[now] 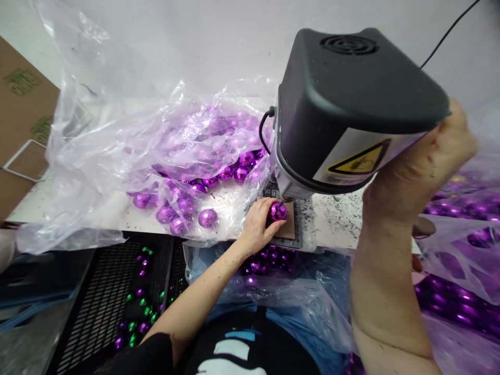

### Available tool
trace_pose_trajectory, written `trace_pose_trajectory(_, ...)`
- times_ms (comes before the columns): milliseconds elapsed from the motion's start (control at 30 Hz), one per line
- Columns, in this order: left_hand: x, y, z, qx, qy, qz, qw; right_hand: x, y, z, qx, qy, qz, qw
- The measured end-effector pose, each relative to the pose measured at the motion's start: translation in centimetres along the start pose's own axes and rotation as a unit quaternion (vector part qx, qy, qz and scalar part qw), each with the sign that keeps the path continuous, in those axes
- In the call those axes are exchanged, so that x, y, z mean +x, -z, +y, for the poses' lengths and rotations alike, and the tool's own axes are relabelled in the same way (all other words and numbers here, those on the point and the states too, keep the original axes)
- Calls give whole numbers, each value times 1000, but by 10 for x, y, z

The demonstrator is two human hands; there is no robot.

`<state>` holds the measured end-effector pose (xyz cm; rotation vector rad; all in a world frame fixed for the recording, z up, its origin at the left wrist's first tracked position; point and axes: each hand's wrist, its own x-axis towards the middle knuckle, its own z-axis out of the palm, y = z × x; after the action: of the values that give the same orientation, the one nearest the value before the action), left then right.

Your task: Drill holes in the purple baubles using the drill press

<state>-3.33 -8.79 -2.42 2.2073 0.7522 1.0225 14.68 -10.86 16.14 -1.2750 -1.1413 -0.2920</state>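
Observation:
My left hand (260,225) has its thumb and fingers closed around a shiny purple disco ball ornament (278,211). The ball rests on a brown block (288,224) on the base of a bench drill press (351,104), with the drill's tip right at its top. My right hand (441,140) is raised at the right side of the black drill housing. Its fingers are hidden behind the housing, so what they grip does not show. Left of the drill, several loose purple balls (208,218) lie on the white table (339,219).
A clear plastic bag (156,140) spills purple balls on the left. Below the table edge, an open bag on my lap holds more balls (269,260). A black mesh crate (97,302) contains green and purple balls. Cardboard (27,104) stands far left; bagged balls (461,302) lie right.

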Motion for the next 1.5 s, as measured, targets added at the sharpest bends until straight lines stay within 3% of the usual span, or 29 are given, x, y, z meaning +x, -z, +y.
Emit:
trace_pose_trajectory(133,0,0,-1,-2,-8,3,1000,-17,5,-6,-29,15,55,998)
trace_pose_trajectory(267,0,-1,-1,-1,-7,6,1000,-47,8,4,-10,99,106,989)
trace_pose_trajectory(400,0,-2,-1,-3,3,6,1000,-74,17,19,-3,177,94,980)
trace_pose_trajectory(533,1,-2,0,-3,7,4,1000,-86,20,20,-11,150,52,987)
trace_pose_trajectory(900,5,0,4,-1,21,-4,1000,-103,8,16,-18,99,104,989)
trace_pose_trajectory(1267,4,-2,-2,-4,16,0,1000,-110,11,15,-14,41,79,996)
trace_pose_trajectory(1500,1,-5,-6,-23,11,14,1000,-116,8,27,26,73,112,991)
